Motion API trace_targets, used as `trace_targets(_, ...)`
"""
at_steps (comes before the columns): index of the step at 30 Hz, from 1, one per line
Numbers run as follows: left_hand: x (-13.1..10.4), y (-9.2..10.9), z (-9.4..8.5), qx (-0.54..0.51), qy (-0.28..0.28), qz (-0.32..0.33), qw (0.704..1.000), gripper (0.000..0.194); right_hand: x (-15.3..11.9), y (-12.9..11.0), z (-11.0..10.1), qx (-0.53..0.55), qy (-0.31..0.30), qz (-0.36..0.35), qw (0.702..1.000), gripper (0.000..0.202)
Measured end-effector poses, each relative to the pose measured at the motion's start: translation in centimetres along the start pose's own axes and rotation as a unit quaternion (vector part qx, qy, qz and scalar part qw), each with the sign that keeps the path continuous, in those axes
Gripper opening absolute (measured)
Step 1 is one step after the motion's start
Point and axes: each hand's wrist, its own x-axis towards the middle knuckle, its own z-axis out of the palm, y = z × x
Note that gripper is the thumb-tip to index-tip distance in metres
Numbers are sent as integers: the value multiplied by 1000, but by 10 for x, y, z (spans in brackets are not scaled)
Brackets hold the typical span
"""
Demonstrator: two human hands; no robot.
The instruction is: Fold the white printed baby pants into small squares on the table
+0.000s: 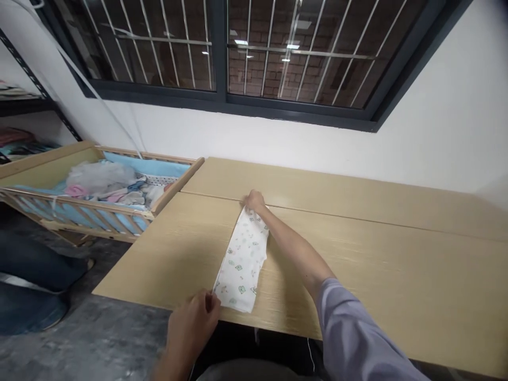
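A white baby garment with small green and pink prints lies folded into a long strip on the wooden table. Its outline, with a notch on the right side, looks like small pants. My left hand is closed in a pinch at the near left corner, by the table's front edge. At the far end, my right hand grips the garment's narrow top, its fingers partly hidden. The cloth stretches flat between both hands.
The light wooden table has a seam across it and meets a white wall under a barred window. Left stands a wooden crib holding piled clothes. Another person's legs show at the left. A loose thread hangs at the front edge.
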Motion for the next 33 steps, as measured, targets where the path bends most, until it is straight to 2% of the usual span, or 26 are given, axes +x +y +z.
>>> trace_targets(2, -9, 3, 3, 45, 99, 50, 993, 32, -17, -3, -1, -3, 19, -28, 999, 37)
trace_targets(3, -14, 5, 6, 52, 159, 94, 981, 32, -31, -5, -1, -4, 26, -63, 998, 41)
trace_targets(5, -24, 7, 15, 55, 247, 189, 949, 29, -67, -6, 1, -3, 14, -186, 982, 46)
trace_targets(7, -31, 7, 28, 61, 273, 260, 924, 34, -113, -5, 6, -5, -45, -348, 936, 52)
trace_targets(9, -34, 3, 44, 81, 274, 303, 909, 48, -159, 0, 15, -7, -135, -473, 871, 54)
trace_targets(11, -35, -4, 57, 100, 275, 327, 898, 62, -193, 9, 25, -10, -190, -543, 818, 57)
trace_targets(13, -34, -10, 66, 113, 276, 338, 892, 70, -207, 19, 34, -14, -215, -560, 800, 61)
trace_targets(15, -33, -13, 68, 124, 274, 337, 892, 74, -199, 30, 40, -28, -227, -535, 813, 64)
trace_targets(17, -33, -13, 66, 134, 270, 335, 893, 76, -174, 39, 42, -46, -230, -491, 839, 67)
trace_targets(22, -35, -10, 62, 156, 268, 339, 889, 69, -76, 64, 35, -102, -178, -388, 899, 70)
trace_targets(26, -36, -9, 62, 160, 271, 334, 888, 59, -14, 83, 21, -145, -137, -333, 922, 65)
trace_targets(28, -36, -9, 62, 160, 272, 334, 888, 56, 1, 86, 14, -160, -125, -331, 921, 62)
trace_targets(30, -36, -7, 60, 159, 271, 333, 889, 53, 3, 84, 9, -166, -115, -336, 920, 62)
trace_targets(33, -32, -5, 53, 143, 258, 323, 899, 47, -18, 72, 3, -138, -68, -334, 930, 64)
